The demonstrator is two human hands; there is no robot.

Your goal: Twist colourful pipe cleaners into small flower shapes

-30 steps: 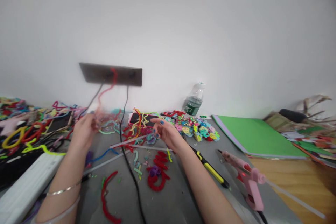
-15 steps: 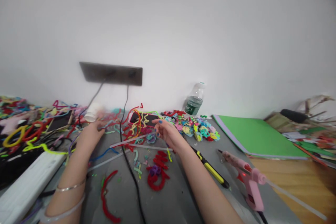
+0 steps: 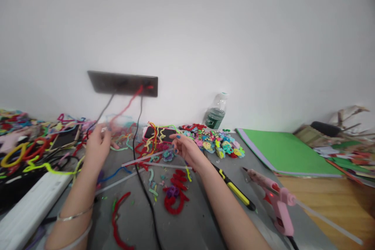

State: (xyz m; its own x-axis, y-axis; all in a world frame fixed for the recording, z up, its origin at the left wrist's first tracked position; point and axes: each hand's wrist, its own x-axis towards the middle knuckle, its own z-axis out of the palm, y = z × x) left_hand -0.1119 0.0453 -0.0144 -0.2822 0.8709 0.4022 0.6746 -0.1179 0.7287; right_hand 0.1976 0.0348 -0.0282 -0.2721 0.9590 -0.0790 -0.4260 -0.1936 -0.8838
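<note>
My left hand [image 3: 99, 142] is raised over the left part of the table, fingers closed on a blurred red pipe cleaner [image 3: 127, 105]. The stem slants up to the right, in front of the black wall socket plate. My right hand [image 3: 187, 150] hovers near the phone [image 3: 160, 134], its fingers loosely apart and nothing visible in them. Just left of its fingertips lies a blue pipe-cleaner flower [image 3: 168, 155]. Closer to me rests a coiled red pipe-cleaner piece [image 3: 175, 199] with a purple centre. A curved red pipe cleaner [image 3: 117, 222] lies to its left.
Clear glue sticks [image 3: 158, 157] and a black cable [image 3: 145, 189] cross the middle. At the right are yellow-black pliers [image 3: 237, 193], a pink glue gun [image 3: 277, 199] and green sheets [image 3: 287, 150]. A bottle [image 3: 216, 113] stands behind colourful flowers [image 3: 219, 142]. A white power strip [image 3: 35, 211] lies left.
My left hand has moved slightly left, and the red pipe cleaner now reaches higher up the wall. A white cylinder by that hand no longer shows. My right hand has barely moved.
</note>
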